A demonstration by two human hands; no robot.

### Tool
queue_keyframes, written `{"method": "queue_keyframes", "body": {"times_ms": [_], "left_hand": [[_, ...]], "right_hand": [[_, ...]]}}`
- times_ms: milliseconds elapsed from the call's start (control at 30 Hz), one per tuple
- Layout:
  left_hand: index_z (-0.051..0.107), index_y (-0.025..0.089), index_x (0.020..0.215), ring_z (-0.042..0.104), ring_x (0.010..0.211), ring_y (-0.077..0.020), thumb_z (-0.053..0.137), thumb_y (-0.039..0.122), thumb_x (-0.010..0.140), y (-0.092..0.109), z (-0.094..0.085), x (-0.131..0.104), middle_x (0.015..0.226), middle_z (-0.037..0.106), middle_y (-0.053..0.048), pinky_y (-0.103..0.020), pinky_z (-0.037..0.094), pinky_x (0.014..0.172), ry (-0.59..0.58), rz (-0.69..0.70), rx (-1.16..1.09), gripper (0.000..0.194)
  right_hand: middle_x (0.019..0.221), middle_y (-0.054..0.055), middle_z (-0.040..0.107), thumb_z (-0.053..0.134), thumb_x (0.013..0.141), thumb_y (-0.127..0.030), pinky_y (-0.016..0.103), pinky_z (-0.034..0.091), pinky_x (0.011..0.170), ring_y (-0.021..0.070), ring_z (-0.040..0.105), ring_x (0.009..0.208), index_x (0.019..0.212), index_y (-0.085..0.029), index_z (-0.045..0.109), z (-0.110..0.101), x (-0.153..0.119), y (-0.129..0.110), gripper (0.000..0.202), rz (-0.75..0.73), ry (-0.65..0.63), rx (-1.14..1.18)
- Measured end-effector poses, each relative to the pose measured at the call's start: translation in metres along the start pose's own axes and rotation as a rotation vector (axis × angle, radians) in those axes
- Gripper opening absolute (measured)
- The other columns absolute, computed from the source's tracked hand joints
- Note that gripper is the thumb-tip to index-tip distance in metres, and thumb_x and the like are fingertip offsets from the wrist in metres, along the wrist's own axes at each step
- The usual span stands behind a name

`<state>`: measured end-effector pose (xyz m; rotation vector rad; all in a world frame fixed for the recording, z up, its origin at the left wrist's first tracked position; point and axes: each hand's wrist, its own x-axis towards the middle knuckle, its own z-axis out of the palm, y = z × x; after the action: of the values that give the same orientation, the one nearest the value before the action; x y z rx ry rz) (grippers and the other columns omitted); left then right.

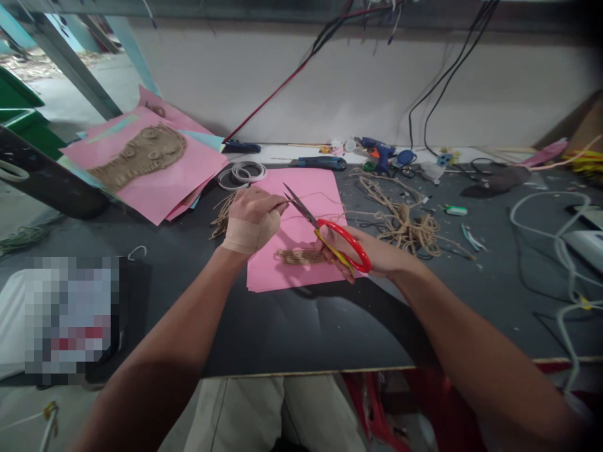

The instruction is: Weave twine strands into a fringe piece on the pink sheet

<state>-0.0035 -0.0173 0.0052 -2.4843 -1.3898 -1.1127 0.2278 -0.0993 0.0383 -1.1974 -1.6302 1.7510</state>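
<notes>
My left hand (257, 210), with a tan bandage (254, 233) around its wrist, is closed in a pinch on the end of a thin piece of twine. A pair of scissors (346, 242) with red and yellow handles is in my right hand (360, 248). The blades are parted and their tips reach up beside my left fingertips, at the twine. Below them a pink paper sheet (264, 270) lies on the dark table. On it rests a flat piece of twine rows (301, 257), partly hidden by my right hand.
A loose twine heap (412, 229) lies to the right, with a blue glue gun (380, 150) behind it. A box cutter (320, 163) and a white cord coil (242, 172) lie at the back. Stacked pink papers (198, 163) bear a twine-covered shape (151, 150). Cables run along the right.
</notes>
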Motion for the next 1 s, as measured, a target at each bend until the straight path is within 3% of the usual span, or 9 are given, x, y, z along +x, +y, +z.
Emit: {"method": "queue_keyframes", "body": {"times_ms": [1000], "left_hand": [[0.079, 0.026, 0.088, 0.067, 0.086, -0.0225, 0.062, 0.028, 0.093, 0.0005, -0.0006, -0.0001, 0.082, 0.077, -0.006, -0.043, 0.048, 0.091, -0.027, -0.006, -0.049, 0.018]], "right_hand": [[0.063, -0.003, 0.051, 0.060, 0.085, -0.073, 0.024, 0.045, 0.035, 0.0088, 0.047, 0.040, 0.090, -0.020, 0.058, 0.0003, 0.0029, 0.0016, 0.054, 0.035, 0.026, 0.050]]}}
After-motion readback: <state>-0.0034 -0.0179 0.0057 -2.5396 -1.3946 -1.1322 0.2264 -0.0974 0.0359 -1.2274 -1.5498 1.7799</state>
